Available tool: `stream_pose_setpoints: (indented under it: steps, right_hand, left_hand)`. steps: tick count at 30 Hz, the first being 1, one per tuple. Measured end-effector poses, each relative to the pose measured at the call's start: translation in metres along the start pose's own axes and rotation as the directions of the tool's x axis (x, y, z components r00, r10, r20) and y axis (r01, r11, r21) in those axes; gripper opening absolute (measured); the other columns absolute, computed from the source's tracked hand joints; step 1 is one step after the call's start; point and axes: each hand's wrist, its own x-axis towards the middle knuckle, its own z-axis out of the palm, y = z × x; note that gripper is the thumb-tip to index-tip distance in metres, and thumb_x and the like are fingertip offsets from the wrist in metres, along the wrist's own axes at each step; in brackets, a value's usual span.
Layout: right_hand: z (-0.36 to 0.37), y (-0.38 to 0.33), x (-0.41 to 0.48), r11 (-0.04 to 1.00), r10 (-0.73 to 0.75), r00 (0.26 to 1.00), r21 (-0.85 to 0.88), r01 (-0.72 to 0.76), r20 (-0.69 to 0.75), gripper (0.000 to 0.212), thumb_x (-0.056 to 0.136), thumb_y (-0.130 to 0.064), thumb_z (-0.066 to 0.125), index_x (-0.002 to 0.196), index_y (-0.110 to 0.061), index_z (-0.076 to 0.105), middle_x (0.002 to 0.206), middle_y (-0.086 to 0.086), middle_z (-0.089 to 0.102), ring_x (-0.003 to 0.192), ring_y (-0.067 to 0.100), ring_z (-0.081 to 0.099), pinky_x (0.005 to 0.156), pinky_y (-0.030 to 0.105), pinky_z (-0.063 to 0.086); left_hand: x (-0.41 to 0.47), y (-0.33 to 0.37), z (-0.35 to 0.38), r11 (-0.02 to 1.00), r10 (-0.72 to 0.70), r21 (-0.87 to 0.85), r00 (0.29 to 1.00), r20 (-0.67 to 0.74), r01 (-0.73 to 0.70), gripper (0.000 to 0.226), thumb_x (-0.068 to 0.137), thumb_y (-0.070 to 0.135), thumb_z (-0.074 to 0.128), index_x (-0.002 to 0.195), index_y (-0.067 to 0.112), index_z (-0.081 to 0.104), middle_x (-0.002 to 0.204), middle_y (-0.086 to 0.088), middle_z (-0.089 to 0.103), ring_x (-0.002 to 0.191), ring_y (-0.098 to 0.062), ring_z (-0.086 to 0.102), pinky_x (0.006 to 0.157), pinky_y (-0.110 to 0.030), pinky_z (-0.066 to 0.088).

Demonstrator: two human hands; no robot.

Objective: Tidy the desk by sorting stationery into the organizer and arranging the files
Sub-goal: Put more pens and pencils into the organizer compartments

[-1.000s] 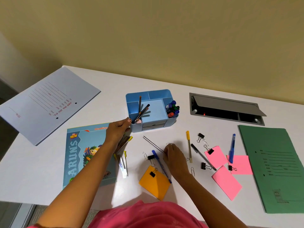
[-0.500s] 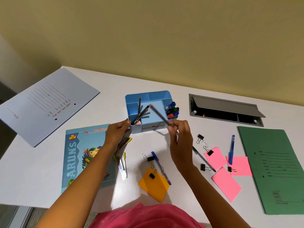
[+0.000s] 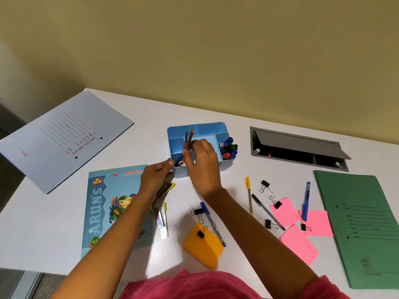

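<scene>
the right hand (image 3: 201,162) pinches a pencil (image 3: 190,140) over the blue organizer (image 3: 212,128) at frame centre, the left hand (image 3: 156,176) grips its corner, so a careless drop could tip the pencils out.

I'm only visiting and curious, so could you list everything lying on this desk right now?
organizer: one, blue, desk centre
pencils: two, dark, in organizer
markers: several, mixed, organizer's right compartment
files: grey-blue far left, green right
book: one, teal, left
sticky notes: three pink, one orange
binder clips: several, black, scattered
pens: two blue, one yellow, one black
cable hatch: grey, open
left hand: holds pens
right hand: grips pencils
</scene>
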Motion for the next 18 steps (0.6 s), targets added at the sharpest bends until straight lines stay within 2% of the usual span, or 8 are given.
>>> stream_pose_setpoints:
  steps: [8, 13, 15, 17, 18]
  right_hand:
    - [-0.002, 0.002, 0.003, 0.991, 0.075, 0.997, 0.113, -0.074, -0.008, 0.024, 0.094, -0.017, 0.056, 0.117, -0.01, 0.055, 0.108, 0.007, 0.061, 0.098, 0.019, 0.059, 0.082, 0.036, 0.055]
    - [0.002, 0.011, -0.005, 0.964, 0.128, 0.991, 0.241, -0.116, -0.033, 0.029, 0.095, -0.023, 0.055, 0.122, -0.015, 0.049, 0.121, 0.0, 0.045, 0.109, 0.017, 0.054, 0.09, 0.038, 0.052]
    - [0.003, 0.014, -0.007, 0.94, 0.148, 0.989, 0.313, -0.139, -0.005, 0.029, 0.093, -0.023, 0.059, 0.12, -0.019, 0.05, 0.119, -0.003, 0.045, 0.106, 0.013, 0.056, 0.09, 0.028, 0.052]
    - [0.0, 0.014, -0.005, 0.93, 0.165, 0.986, 0.335, -0.15, -0.016, 0.021, 0.093, -0.019, 0.06, 0.113, -0.015, 0.058, 0.111, -0.002, 0.049, 0.093, 0.002, 0.057, 0.08, 0.01, 0.047]
    - [-0.002, 0.013, -0.004, 0.94, 0.158, 0.987, 0.312, -0.138, -0.04, 0.016, 0.093, -0.017, 0.059, 0.108, -0.011, 0.061, 0.107, 0.0, 0.051, 0.087, 0.0, 0.056, 0.076, 0.006, 0.044]
  left_hand:
    - [-0.002, 0.002, 0.003, 0.999, 0.012, 0.032, 1.0, -0.017, -0.012, 0.037, 0.086, 0.049, 0.061, 0.111, 0.023, 0.071, 0.106, -0.003, 0.073, 0.099, -0.021, 0.066, 0.092, -0.04, 0.053]
    - [-0.001, 0.002, 0.003, 1.0, 0.002, 0.018, 1.0, -0.006, -0.002, 0.038, 0.085, 0.049, 0.061, 0.112, 0.023, 0.071, 0.107, -0.004, 0.072, 0.099, -0.021, 0.066, 0.091, -0.041, 0.053]
    - [-0.001, 0.001, 0.002, 1.0, 0.002, 0.031, 1.0, -0.004, -0.002, 0.038, 0.084, 0.051, 0.061, 0.111, 0.025, 0.071, 0.107, -0.003, 0.073, 0.098, -0.02, 0.066, 0.091, -0.042, 0.053]
    - [0.0, -0.001, 0.001, 1.0, -0.003, 0.016, 1.0, 0.004, 0.003, 0.034, 0.082, 0.053, 0.064, 0.107, 0.031, 0.071, 0.104, 0.0, 0.073, 0.098, -0.018, 0.067, 0.092, -0.044, 0.053]
    - [0.001, -0.001, 0.001, 1.0, -0.008, 0.0, 1.0, 0.004, 0.008, 0.031, 0.081, 0.053, 0.065, 0.104, 0.033, 0.072, 0.102, 0.001, 0.074, 0.097, -0.018, 0.068, 0.092, -0.045, 0.053]
